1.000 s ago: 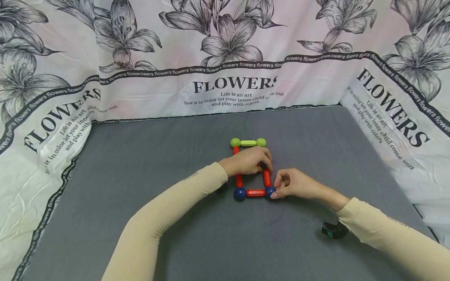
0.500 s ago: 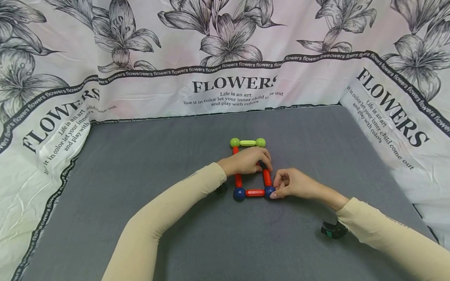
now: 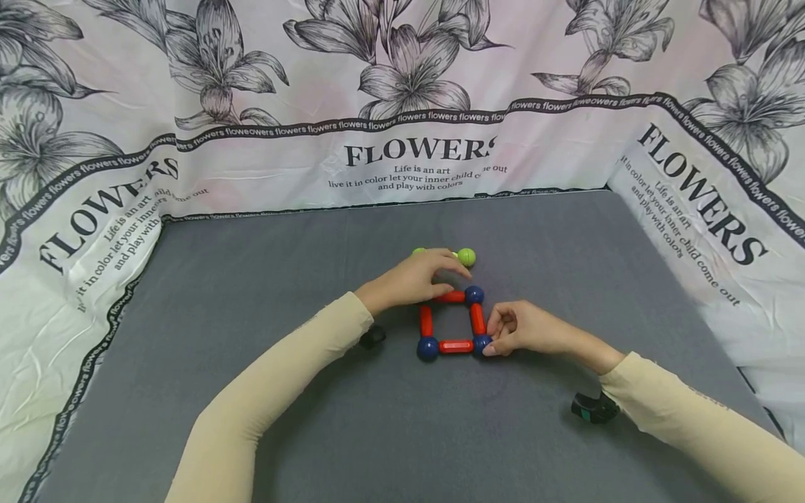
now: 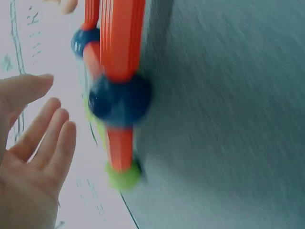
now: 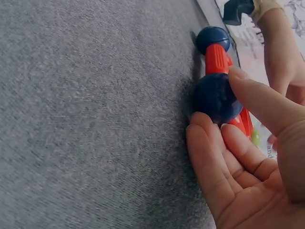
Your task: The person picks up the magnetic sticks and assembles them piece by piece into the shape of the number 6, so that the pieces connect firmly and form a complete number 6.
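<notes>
A square of red magnetic rods (image 3: 455, 346) and dark blue balls lies on the grey table. The right hand (image 3: 528, 328) pinches the near right blue ball (image 3: 482, 344) between thumb and fingers; the right wrist view shows the thumb on one side of this ball (image 5: 217, 98) and fingertips below it. Over the far left of the square, the left hand (image 3: 411, 279) hovers with loosely extended fingers, apart from the pieces in its wrist view. The far right blue ball (image 3: 474, 295) shows uncovered, while the far left corner is hidden under the left hand.
Behind the square, a lime green ball (image 3: 466, 257) and part of another green ball (image 3: 418, 251) show around the left hand. A black wrist device (image 3: 594, 407) hangs under the right sleeve. Flower-printed cloth (image 3: 409, 161) borders the table (image 3: 283, 279) at the back and sides.
The left hand has let go of the far right corner and moved left and slightly away, uncovering a blue ball and a red rod. The right hand stays in place.
</notes>
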Action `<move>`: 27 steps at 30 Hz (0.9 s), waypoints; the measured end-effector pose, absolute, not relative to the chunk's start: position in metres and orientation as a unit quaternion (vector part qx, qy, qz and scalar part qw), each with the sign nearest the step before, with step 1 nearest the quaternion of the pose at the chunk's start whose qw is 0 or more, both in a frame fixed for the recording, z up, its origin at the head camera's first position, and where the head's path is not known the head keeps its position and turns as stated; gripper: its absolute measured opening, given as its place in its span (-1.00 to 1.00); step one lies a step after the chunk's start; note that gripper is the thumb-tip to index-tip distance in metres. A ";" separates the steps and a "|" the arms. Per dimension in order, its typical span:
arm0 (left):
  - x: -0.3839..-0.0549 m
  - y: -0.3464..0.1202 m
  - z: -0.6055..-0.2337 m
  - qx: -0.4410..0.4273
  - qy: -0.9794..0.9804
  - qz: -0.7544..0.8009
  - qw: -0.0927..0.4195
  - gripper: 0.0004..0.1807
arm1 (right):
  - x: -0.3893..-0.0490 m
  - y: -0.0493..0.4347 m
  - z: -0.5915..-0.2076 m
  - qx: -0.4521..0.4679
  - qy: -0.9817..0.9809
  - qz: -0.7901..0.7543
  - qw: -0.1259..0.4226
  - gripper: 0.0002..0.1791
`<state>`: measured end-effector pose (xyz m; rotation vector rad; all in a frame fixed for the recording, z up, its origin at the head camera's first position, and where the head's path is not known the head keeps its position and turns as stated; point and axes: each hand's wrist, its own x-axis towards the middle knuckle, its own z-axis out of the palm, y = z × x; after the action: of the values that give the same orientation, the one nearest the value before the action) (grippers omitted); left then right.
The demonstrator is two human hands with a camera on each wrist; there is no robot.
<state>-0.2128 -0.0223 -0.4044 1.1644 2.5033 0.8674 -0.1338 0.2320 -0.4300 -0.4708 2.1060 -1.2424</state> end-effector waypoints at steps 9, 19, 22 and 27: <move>-0.235 -0.052 -0.408 0.213 0.909 0.355 0.054 -0.63 | -0.134 0.233 -0.425 -0.147 0.815 -0.459 0.322 -0.56; -0.256 -0.056 -0.428 0.170 0.909 0.367 0.101 -0.64 | -0.139 0.226 -0.429 -0.134 0.837 -0.449 0.283 -0.58; -0.261 -0.061 -0.431 0.167 0.905 0.380 0.091 -0.66 | -0.141 0.222 -0.430 -0.132 0.837 -0.455 0.273 -0.56; -0.267 -0.073 -0.432 0.149 0.907 0.385 0.084 -0.66 | -0.149 0.212 -0.433 -0.134 0.835 -0.467 0.258 -0.57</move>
<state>-0.2672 -0.0733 -0.4320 0.4457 2.7052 1.1491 -0.1485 0.2125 -0.4334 -0.3644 2.2644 -1.2678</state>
